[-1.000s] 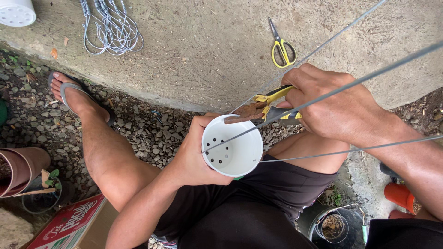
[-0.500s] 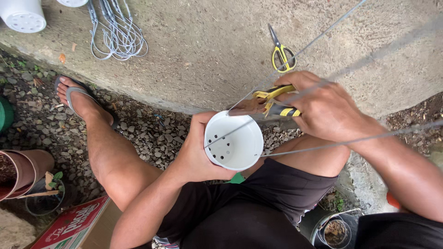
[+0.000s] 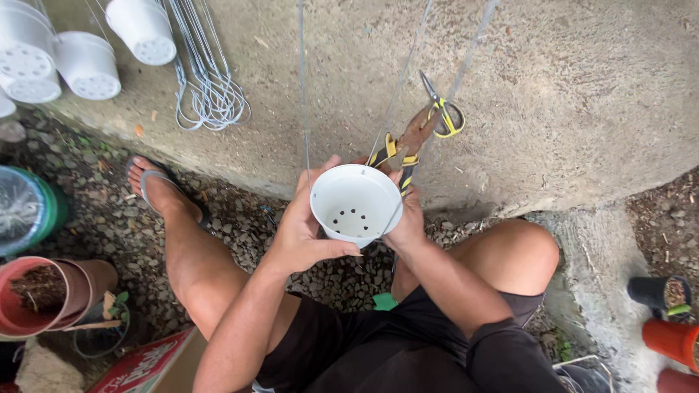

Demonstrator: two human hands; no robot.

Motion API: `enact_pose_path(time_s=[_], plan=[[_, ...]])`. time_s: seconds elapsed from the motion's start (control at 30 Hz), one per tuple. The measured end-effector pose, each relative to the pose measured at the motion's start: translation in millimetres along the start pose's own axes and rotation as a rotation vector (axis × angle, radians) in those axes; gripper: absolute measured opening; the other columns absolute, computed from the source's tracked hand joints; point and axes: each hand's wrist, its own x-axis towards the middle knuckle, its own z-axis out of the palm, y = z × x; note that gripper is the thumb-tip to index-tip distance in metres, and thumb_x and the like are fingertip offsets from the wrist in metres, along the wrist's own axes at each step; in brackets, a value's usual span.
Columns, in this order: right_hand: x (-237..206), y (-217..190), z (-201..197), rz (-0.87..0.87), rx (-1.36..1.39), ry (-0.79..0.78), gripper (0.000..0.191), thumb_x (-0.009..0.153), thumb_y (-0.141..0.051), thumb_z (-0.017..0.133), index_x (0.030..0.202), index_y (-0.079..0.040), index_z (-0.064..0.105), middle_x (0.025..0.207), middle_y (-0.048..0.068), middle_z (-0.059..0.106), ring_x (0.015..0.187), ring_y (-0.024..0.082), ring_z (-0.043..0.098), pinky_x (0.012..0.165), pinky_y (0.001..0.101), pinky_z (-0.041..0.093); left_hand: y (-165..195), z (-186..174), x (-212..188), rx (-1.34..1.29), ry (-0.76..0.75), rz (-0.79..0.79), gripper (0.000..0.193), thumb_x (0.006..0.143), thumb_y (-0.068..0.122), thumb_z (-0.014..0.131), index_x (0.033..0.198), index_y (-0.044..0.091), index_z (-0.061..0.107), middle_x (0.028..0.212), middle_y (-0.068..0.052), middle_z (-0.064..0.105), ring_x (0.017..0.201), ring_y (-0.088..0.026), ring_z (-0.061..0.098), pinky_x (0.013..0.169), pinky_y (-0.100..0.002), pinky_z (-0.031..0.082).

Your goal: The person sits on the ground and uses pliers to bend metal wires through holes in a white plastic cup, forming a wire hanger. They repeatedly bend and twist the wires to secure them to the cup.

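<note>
a person is sitting on gravel with knees apart, holding a small white plastic pot (image 3: 355,202) up between both hands, just above the lap. the pot's mouth is facing the camera, and a ring of dark drain holes is showing in its bottom. the left hand (image 3: 304,229) is wrapping around the pot's left side, fingers curled behind it and the thumb lying along the lower rim. the right hand (image 3: 406,218) is cupping the right side of the pot, and the fingers are also closing around yellow-and-black handled pliers (image 3: 399,151), which are sticking up past the rim. thin wires (image 3: 397,91) are rising from the pot's rim towards the top of the view. yellow-handled scissors (image 3: 441,109) are lying on the concrete slab (image 3: 582,87) just beyond the pliers. a bundle of wire hangers (image 3: 207,87) and several upturned white pots (image 3: 87,62) are resting on the slab at upper left. terracotta pots (image 3: 44,291) are sitting at lower left.
</note>
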Motion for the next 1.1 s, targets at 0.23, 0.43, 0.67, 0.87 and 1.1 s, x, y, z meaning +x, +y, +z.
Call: enact_pose_path(time_s=[0.23,0.43,0.67,0.87,1.1], plan=[[-4,-12,25,-0.177,-0.403,0.306,0.051,0.112,-0.039,0.045,0.130,0.002,0.068,0.112,0.007,0.072,0.101,0.013,0.067,0.089,0.0283,0.056,20,14,0,-0.314,0.137,-0.211,0.128,0.079,0.028,0.096,0.165,0.010,0.003,0.168,-0.009,0.032,0.154,-0.020,0.037,0.128,-0.039,0.033],[-44,-27,62,-0.467,-0.538,0.109,0.054,0.107,-0.036,0.063,0.138,0.007,0.061,0.136,0.013,0.061,0.124,0.019,0.060,0.106,0.0310,0.051,13,20,-10,-0.096,0.157,0.009,0.137,0.057,0.037,0.104,0.164,0.005,0.026,0.151,-0.010,0.053,0.140,-0.025,0.054,0.118,-0.044,0.048],[-57,-22,66,-0.430,-0.533,0.088,0.050,0.102,-0.027,0.074,0.137,0.008,0.064,0.129,0.013,0.061,0.116,0.019,0.060,0.102,0.0303,0.051,6,1,-18,-0.150,0.178,-0.066,0.123,0.059,0.035,0.103,0.156,0.005,0.035,0.140,-0.011,0.060,0.131,-0.025,0.062,0.111,-0.044,0.054],[-58,-21,49,-0.308,-0.462,0.028,0.036,0.103,-0.021,0.072,0.127,0.006,0.065,0.134,0.015,0.059,0.121,0.022,0.059,0.106,0.0342,0.051,9,1,-21,-0.102,0.160,-0.085,0.119,0.058,0.031,0.104,0.153,0.003,0.038,0.139,-0.011,0.060,0.130,-0.024,0.062,0.111,-0.044,0.053],[4,-108,-4,-0.198,-1.257,-0.205,0.017,0.094,-0.009,0.074,0.109,-0.002,0.074,0.120,0.010,0.065,0.114,0.023,0.067,0.096,0.0357,0.057,20,2,-26,0.065,0.088,-0.069,0.110,0.061,0.027,0.103,0.148,0.003,0.041,0.139,-0.011,0.060,0.132,-0.022,0.061,0.114,-0.042,0.051]])
